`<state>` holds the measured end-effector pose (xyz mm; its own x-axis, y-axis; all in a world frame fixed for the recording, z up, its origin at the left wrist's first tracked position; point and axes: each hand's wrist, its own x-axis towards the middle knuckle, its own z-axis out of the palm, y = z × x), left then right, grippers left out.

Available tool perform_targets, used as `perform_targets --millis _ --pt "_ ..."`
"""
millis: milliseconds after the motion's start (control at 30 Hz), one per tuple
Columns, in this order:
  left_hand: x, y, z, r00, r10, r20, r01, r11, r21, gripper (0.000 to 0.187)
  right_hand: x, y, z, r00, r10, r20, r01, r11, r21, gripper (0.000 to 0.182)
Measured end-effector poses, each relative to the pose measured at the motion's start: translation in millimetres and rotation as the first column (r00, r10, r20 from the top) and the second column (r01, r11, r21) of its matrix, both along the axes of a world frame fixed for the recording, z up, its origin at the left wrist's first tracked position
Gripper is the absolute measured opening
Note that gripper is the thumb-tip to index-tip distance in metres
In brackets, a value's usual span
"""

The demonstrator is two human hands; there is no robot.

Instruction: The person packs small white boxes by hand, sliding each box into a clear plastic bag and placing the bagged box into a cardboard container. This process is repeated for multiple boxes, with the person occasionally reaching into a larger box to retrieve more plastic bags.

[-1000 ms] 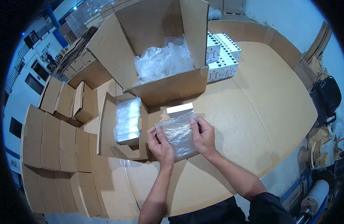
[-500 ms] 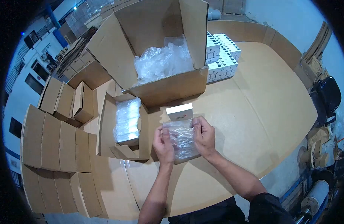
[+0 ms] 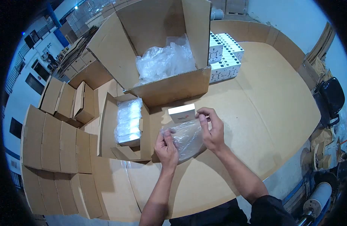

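Observation:
A clear plastic bag [image 3: 188, 140] is stretched between my two hands above the table. My left hand [image 3: 167, 150] pinches its left upper corner. With thumb and fingers, my right hand [image 3: 212, 130] grips the opposite side. Just beyond the bag stands a small white box [image 3: 182, 113] with a little red mark on its front. To the left, an open cardboard carton [image 3: 145, 139] holds a row of white boxes wrapped in clear plastic [image 3: 129, 120].
Behind, a large open carton [image 3: 173, 88] contains loose clear bags [image 3: 166, 60]. White printed boxes [image 3: 224, 69] are stacked at its right. Brown cartons [image 3: 54, 145] line the table's left side. A cardboard rim [image 3: 252, 32] edges the table [image 3: 279, 94].
My right hand has moved slightly up and right, drawing the bag wider and tauter. My left hand stays almost where it was. The white box has not visibly moved.

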<state>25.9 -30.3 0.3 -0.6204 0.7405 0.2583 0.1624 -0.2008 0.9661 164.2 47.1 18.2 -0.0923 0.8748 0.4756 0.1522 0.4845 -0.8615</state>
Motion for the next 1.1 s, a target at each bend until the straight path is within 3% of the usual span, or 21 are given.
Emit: perform_targets --millis 33,167,367,467,867,1100 --pt "-3 -1 -5 0.999 -0.013 -0.031 0.013 1.0 -0.012 0.032 3 2 4 0.997 0.029 0.066 -0.042 0.98 0.196 0.012" --pt "-1 -1 -8 0.986 -0.022 -0.162 0.027 0.999 0.029 0.029 8 1 10 0.973 0.044 0.226 -0.127 0.922 0.366 0.024" --pt "-4 -1 -11 0.954 0.008 -0.299 0.008 0.999 0.053 0.026 8 0 8 0.969 0.09 0.229 -0.164 0.931 0.327 0.029" --pt "-3 -3 -6 0.978 -0.037 -0.206 0.04 0.999 0.01 0.026 10 0 7 0.964 0.086 0.251 -0.17 0.927 0.333 0.028" --pt "-6 -3 -13 0.989 -0.011 -0.15 0.008 1.0 -0.024 0.026 16 5 14 0.971 0.073 0.227 -0.142 0.942 0.304 0.025" --pt "-6 -3 -13 0.979 0.009 -0.203 -0.009 1.0 0.001 0.026 19 7 12 0.964 0.107 0.243 -0.177 0.942 0.287 0.021"
